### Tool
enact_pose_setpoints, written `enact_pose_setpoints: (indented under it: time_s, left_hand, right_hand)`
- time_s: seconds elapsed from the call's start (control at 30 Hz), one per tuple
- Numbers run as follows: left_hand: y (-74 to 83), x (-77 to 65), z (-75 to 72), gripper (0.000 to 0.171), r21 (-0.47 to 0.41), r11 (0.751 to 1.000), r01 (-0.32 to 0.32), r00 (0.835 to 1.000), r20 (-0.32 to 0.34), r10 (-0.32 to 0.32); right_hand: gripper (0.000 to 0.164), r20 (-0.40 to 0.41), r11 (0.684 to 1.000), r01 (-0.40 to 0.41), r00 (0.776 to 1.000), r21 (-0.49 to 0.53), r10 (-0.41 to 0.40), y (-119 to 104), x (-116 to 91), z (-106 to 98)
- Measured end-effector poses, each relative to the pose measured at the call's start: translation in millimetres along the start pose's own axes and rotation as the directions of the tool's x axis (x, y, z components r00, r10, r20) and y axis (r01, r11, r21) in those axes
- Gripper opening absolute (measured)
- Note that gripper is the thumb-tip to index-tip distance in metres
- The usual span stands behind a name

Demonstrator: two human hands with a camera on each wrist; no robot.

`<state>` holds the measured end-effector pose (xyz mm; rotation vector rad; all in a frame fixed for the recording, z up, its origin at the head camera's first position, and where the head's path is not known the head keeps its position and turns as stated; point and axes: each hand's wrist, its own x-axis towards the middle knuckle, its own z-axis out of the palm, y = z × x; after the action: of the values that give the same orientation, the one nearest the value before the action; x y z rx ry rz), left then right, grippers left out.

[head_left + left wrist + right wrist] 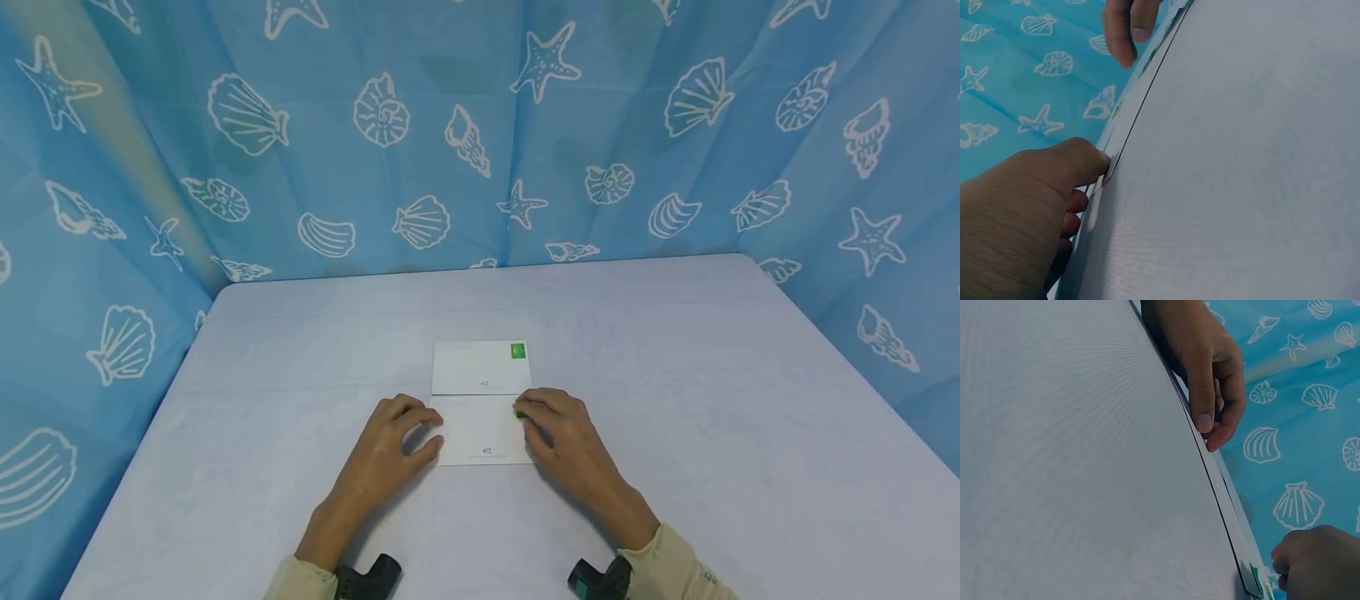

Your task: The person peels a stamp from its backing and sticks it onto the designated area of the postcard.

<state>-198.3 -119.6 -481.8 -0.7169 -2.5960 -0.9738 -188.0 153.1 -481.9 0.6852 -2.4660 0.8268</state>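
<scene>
Two white postcards with green stamps lie in the middle of the table in the head view, one above the other. The upper postcard (480, 367) shows its stamp at the top right. Its bottom edge meets the top of the lower postcard (483, 432). My left hand (393, 437) is at the lower postcard's left edge, thumb and fingers apart with their tips right at the edge. Over its upper right corner, my right hand (570, 446) rests bent fingertips beside the partly covered stamp (521, 414). In the left wrist view, the left thumb lies along the postcard's near edge.
A white cloth covers the table (712, 400). Behind it and along both sides hangs a blue curtain (480, 75) printed with shells and starfish. Black wrist devices (369, 577) sit at both cuffs of the beige sleeves.
</scene>
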Motion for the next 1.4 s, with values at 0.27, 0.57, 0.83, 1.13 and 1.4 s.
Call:
enact_pose_setpoints:
  time_s: [0.27,0.57,0.83,1.13,1.4]
  left_hand:
    - [0.6,0.9,-0.6,0.021,-0.004,1.000,0.000,1.000,0.004,0.000]
    - [0.5,1.6,0.0,0.023,-0.002,1.000,-0.022,1.000,-0.008,0.022]
    - [-0.8,1.7,1.3,0.023,-0.004,0.999,-0.039,0.999,-0.018,0.039]
    - [-1.5,2.1,2.3,0.022,-0.002,0.999,-0.050,0.999,-0.020,0.050]
    - [-1.4,1.1,1.9,0.023,0.002,1.000,-0.008,1.000,-0.002,0.008]
  right_hand:
    - [0.021,-0.070,1.000,0.005,0.998,0.014,-0.004,-3.5,0.8,-3.6]
    - [0.023,-0.026,0.999,-0.016,1.000,0.035,0.017,-2.3,0.2,-3.4]
    - [0.022,0.023,0.998,-0.059,0.998,0.028,0.059,-2.8,-1.5,-2.5]
    - [0.022,0.019,1.000,-0.018,1.000,0.015,0.018,1.0,-2.4,-0.1]
    - [0.022,0.018,1.000,-0.012,1.000,0.013,0.012,1.5,-1.1,0.5]
